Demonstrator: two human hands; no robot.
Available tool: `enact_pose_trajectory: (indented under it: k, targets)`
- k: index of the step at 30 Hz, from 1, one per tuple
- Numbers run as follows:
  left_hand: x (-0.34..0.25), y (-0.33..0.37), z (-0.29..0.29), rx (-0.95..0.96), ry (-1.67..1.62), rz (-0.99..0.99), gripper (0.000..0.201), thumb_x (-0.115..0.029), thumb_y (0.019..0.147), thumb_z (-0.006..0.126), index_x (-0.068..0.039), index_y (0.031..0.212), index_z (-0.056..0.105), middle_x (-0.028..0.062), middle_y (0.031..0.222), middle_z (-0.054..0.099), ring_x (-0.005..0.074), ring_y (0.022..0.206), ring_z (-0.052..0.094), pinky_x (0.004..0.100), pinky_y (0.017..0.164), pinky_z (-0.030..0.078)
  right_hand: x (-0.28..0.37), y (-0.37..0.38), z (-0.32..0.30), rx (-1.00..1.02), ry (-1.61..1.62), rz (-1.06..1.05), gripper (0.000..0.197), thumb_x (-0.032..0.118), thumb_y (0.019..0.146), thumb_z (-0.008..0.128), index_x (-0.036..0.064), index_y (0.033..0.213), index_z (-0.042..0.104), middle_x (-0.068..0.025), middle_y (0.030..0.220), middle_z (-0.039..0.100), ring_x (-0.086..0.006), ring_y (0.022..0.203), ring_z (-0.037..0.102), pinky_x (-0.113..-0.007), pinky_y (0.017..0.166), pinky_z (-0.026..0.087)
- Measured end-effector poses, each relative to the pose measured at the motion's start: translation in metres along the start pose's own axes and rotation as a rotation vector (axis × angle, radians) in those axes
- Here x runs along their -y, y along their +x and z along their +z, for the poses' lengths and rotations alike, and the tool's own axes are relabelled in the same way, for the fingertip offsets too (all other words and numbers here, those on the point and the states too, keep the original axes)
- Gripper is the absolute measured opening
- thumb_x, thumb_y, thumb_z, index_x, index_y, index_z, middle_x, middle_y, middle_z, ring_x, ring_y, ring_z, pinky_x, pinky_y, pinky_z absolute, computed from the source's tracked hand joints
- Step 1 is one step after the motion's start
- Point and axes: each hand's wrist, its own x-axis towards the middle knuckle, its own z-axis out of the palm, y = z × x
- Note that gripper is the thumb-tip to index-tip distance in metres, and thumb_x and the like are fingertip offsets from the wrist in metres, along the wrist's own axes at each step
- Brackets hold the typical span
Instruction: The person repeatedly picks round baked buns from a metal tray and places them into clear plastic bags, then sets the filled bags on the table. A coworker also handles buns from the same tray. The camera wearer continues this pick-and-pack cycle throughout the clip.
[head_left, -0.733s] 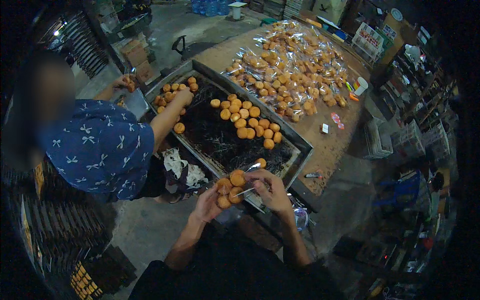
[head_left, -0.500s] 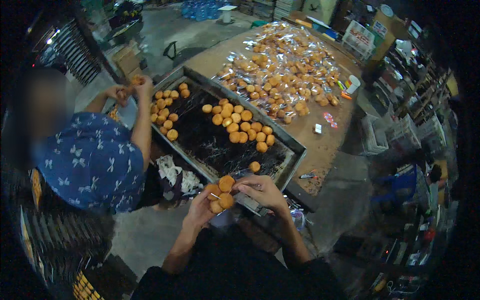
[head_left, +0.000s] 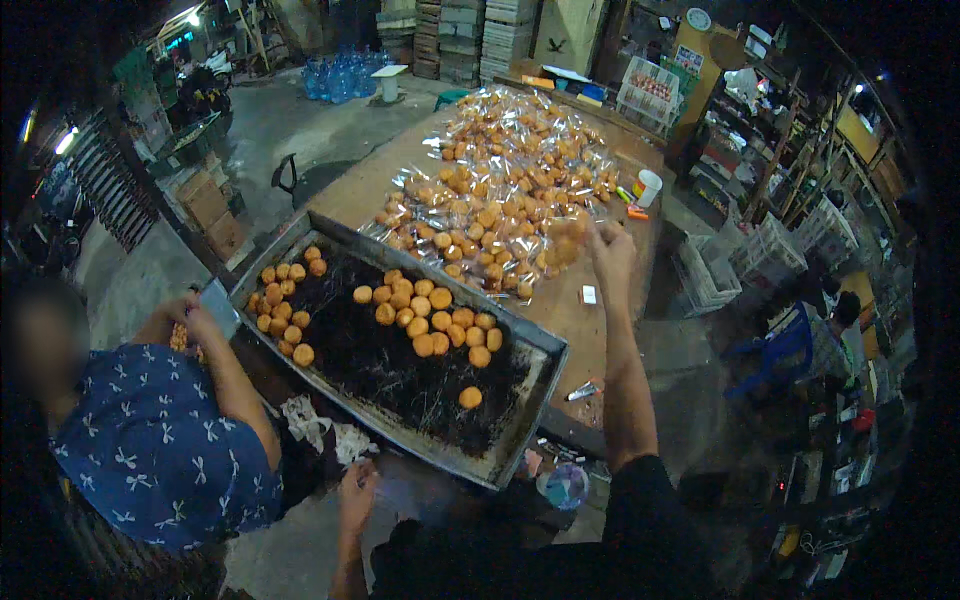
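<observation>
My right hand reaches out over the table, beside a pile of clear bags filled with round golden buns. Right by its fingers is a motion-blurred bag of buns; whether the fingers still grip it cannot be made out. My left hand is low, just off the front edge of the dark metal tray, its fingers curled and no thing visible in them. Loose buns lie in the tray in two groups, with a single bun nearer to me.
On my left a person in a blue patterned shirt handles small buns. A crumpled cloth hangs by the tray. A white tub, markers and a small white box stand on the table. Crates are at the right.
My hands have parted: the right went forward and right to the bagged pile with a blurred bag beside it, the left dropped back and left. The view has shifted.
</observation>
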Motion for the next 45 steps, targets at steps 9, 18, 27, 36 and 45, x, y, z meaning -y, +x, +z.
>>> enact_pose_trajectory:
  k: [9,18,27,36,45]
  targets:
    - [0.003,0.001,0.025,0.039,0.672,0.253,0.07,-0.024,0.078,0.08,-0.005,0.141,0.057,0.0225,0.143,0.049,0.0475,0.131,0.042,0.0556,0.112,0.039,-0.076,0.099,0.16,-0.045,-0.14,-0.592,0.01,0.01,0.09,0.066,0.0,0.089,0.068,-0.0227,0.09,0.067,-0.0424,0.09,0.061,-0.05,0.082,0.049]
    - [-0.017,-0.005,0.023,0.016,0.628,0.235,0.069,-0.014,0.076,0.081,-0.006,0.141,0.058,0.0198,0.143,0.048,0.0431,0.135,0.04,0.0543,0.113,0.037,-0.134,0.014,0.191,0.377,-0.103,-0.448,0.026,0.026,0.095,0.066,0.0079,0.112,0.072,-0.0214,0.103,0.072,-0.0432,0.093,0.068,-0.052,0.086,0.054]
    - [0.019,0.017,0.036,-0.066,0.507,0.235,0.043,-0.008,0.083,0.077,0.0,0.122,0.062,0.0238,0.122,0.057,0.0435,0.114,0.056,0.0511,0.098,0.047,-0.031,-0.139,0.068,0.648,0.127,-0.111,0.031,0.029,0.1,0.066,0.004,0.118,0.071,-0.0178,0.099,0.075,-0.0273,0.091,0.072,-0.039,0.081,0.055]
    - [0.013,0.029,0.024,-0.02,0.412,0.057,0.022,-0.015,0.083,0.08,-0.001,0.096,0.07,0.0168,0.093,0.068,0.0389,0.092,0.067,0.0469,0.078,0.054,0.001,-0.307,0.088,1.081,-0.213,-0.236,0.038,0.033,0.088,0.077,0.007,0.107,0.057,-0.0195,0.103,0.065,-0.0429,0.102,0.064,-0.054,0.084,0.055]
    - [0.009,0.011,0.029,-0.185,0.729,0.369,0.012,-0.016,0.086,0.074,-0.006,0.092,0.072,0.0137,0.097,0.068,0.0351,0.095,0.067,0.0475,0.08,0.054,-0.009,-0.254,0.121,0.458,-0.422,-0.302,0.038,0.011,0.085,0.073,0.0071,0.118,0.053,-0.0185,0.114,0.056,-0.0379,0.096,0.068,-0.047,0.074,0.06]
